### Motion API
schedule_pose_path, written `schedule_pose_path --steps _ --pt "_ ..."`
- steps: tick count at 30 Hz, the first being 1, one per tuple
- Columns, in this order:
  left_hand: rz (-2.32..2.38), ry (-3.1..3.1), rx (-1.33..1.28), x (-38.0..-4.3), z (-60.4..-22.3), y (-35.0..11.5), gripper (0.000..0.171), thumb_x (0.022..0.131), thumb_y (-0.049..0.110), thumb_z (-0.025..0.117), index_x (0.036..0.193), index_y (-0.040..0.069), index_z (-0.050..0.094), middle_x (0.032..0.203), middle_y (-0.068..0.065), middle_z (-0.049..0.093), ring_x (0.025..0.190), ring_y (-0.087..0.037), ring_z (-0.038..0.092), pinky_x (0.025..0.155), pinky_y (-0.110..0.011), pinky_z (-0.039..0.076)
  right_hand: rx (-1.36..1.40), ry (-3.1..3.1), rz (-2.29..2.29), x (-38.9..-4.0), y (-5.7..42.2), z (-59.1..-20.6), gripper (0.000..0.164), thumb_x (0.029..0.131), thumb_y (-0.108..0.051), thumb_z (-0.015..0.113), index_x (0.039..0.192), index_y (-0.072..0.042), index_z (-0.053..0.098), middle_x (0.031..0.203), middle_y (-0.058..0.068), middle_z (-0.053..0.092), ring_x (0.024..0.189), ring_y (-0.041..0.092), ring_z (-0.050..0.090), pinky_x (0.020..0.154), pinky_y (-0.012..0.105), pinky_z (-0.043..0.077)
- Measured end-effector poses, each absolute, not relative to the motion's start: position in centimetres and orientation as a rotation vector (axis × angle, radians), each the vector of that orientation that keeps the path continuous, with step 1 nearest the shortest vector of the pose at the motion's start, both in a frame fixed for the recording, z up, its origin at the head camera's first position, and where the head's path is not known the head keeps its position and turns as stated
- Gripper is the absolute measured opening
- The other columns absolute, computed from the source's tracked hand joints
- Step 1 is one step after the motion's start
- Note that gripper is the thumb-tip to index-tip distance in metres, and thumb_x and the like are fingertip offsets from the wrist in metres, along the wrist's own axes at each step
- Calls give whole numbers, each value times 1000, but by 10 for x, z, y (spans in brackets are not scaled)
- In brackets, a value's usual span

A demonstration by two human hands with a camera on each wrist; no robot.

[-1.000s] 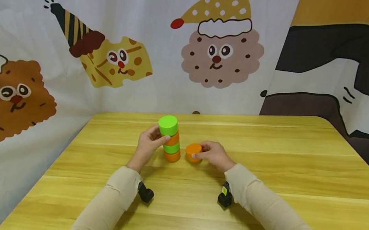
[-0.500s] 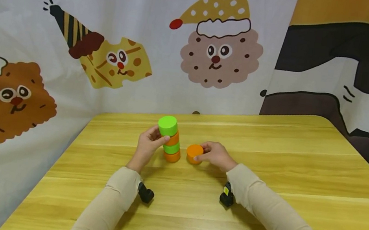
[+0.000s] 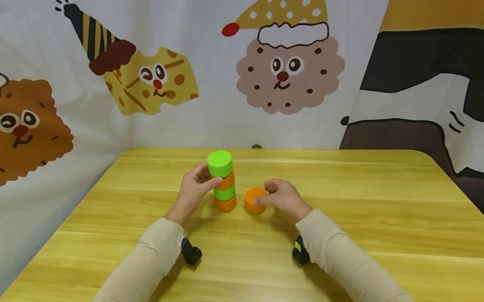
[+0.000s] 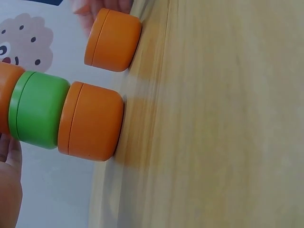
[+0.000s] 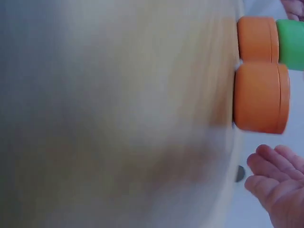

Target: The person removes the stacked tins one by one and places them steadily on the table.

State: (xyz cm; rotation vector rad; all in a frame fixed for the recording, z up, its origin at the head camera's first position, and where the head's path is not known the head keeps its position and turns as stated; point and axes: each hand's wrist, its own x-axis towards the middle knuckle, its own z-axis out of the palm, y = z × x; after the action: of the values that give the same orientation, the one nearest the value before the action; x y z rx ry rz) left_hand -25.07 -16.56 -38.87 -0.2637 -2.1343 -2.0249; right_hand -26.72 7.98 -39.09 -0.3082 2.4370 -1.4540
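Small round lidded containers stand stacked near the table's far side, with a green one (image 3: 219, 164) on top, then orange, green and a bottom orange container (image 3: 226, 203). My left hand (image 3: 193, 189) grips the stack around its upper part, thumb across the upper orange one; the far fingers are partly hidden. Just right of the stack, a single orange container (image 3: 255, 201) sits upright on the table, apart from it. Beside that container is my right hand (image 3: 285, 199), its fingers spread. The right wrist view shows a gap between those fingers and the orange container (image 5: 260, 98).
The wooden table (image 3: 245, 287) spreads in front of and right of the containers. A cloth backdrop (image 3: 174, 5) with cartoon figures hangs behind and left of it. Wrist cameras sit on both sleeves, one a black camera (image 3: 191, 253) on the left.
The single orange container shifted slightly right early on. My right hand has since loosened and its fingers have risen off the container. My left hand stays on the stack.
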Motion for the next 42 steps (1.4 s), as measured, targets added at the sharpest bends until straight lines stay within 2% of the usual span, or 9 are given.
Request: schedule_pose_path --steps 7,13,20,35,42 --pt "-2051 -2145 -315 -249 -389 -167 47 82 5 69 127 5 54 121 -13 59 106 -16 57 94 -27 47 -425 2481 -1422 -275 76 -361 70 78 -30 74 135 -2 44 135 16 49 123 31 46 101 43 41" --pt "-2074 -2182 -329 -246 -391 -168 49 83 9 69 129 7 53 125 -13 57 111 -17 55 98 -31 45 -563 2513 -1370 -281 65 -330 71 77 -34 75 135 -5 45 135 13 49 124 27 47 101 42 42" --pt "-2044 -2223 -296 -248 -395 -169 48 81 12 72 126 7 56 120 -14 59 106 -19 57 96 -34 46 -705 2540 -1346 -286 49 -300 66 76 -34 76 131 -6 51 130 10 54 122 25 50 99 42 44" --pt "-2012 -2251 -297 -248 -399 -167 45 81 11 72 123 7 58 115 -12 61 101 -16 58 91 -30 48 -844 2606 -1247 -284 19 -293 58 75 -32 78 123 -7 58 123 9 60 116 24 53 95 37 47" --pt "-2015 -2239 -299 -248 -399 -167 47 81 10 72 125 5 57 118 -13 61 103 -15 58 94 -31 47 -856 2615 -1227 -286 17 -296 52 76 -32 77 120 -8 62 119 5 63 115 23 55 95 36 47"
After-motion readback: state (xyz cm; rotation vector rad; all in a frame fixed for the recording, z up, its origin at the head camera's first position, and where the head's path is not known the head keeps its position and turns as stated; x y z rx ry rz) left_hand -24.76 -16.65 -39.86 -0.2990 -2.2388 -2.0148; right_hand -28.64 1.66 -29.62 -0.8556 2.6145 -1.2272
